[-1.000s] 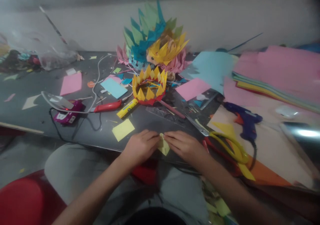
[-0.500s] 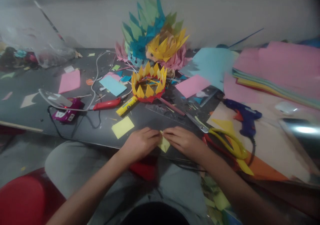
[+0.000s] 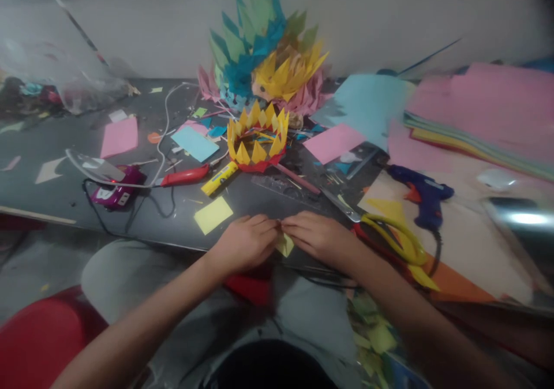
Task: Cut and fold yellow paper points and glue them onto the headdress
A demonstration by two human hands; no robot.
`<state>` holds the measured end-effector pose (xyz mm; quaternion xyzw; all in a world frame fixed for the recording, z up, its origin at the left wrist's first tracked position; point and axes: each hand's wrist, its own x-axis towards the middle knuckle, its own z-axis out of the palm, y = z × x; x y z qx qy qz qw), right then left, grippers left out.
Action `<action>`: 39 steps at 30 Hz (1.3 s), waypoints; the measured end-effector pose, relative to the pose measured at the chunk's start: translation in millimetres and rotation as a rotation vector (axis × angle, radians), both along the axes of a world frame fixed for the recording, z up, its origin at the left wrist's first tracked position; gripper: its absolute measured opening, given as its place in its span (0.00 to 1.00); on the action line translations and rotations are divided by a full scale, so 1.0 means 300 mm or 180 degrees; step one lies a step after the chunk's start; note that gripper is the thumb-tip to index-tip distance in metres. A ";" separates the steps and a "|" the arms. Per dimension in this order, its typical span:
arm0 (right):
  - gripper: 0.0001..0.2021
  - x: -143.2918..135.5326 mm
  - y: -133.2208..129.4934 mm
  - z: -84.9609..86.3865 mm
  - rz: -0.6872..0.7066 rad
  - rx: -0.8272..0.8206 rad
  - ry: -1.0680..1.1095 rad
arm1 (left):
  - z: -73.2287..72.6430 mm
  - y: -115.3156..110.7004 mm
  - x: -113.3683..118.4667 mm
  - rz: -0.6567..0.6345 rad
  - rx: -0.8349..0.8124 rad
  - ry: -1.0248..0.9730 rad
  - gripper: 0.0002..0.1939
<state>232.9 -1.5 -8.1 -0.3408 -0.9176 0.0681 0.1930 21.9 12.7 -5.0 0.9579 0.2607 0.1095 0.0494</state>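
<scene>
Pale wall (image 3: pixel 367 31) behind a dark table (image 3: pixel 173 221), the latter strewn w/ scraps (image 3: pixel 51 170). L hand (image 3: pixel 249 240) & R hand (image 3: pixel 322 237) meet at the table's near edge, backs upward. Betw. the fingers, partly covered by them: small folded yellow paper (image 3: pixel 285 246), its near end tapering toward the person. Fingers of both hands held together, clamped on the paper's far part; tips partly hidden, so exact grip unclear.

L of the L fingers, near: yellow sheet (image 3: pixel 213 215), lying flat. Beyond it, yellow tube (image 3: pixel 219 179), lying aslant; farther L, red handle (image 3: pixel 185 176), then purple box (image 3: pixel 119 190) w/ cord. Beyond the fingers, approx. straight ahead: crown (image 3: pixel 258 153), red base w/ yellow pts. Farther still, heap of crowns (image 3: pixel 268 60) in blue, green, yellow & pink.

R of the R fingers: scissors (image 3: pixel 367 221), yellow handles nearer the person, blades directed away & L. Farther R: blue glue gun (image 3: pixel 424 191) on peach paper, & beyond it stacked sheets (image 3: pixel 489 106), pink on top. Well below & L of the fingers: red stool (image 3: pixel 43 337).
</scene>
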 end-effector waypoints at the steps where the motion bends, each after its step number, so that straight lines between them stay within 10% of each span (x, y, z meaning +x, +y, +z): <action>1: 0.15 -0.002 0.004 0.016 0.0054 -0.0030 -0.0068 | 0.008 -0.002 0.002 0.0000 -0.0001 0.0094 0.12; 19: 0.09 0.005 -0.044 0.071 -0.0395 -0.0192 -0.0146 | 0.039 -0.077 -0.031 -0.0127 -0.0379 0.0314 0.33; 39: 0.08 -0.001 -0.039 0.009 -0.1383 -0.0446 0.0252 | 0.072 0.013 0.080 0.1288 -0.1433 -0.0370 0.10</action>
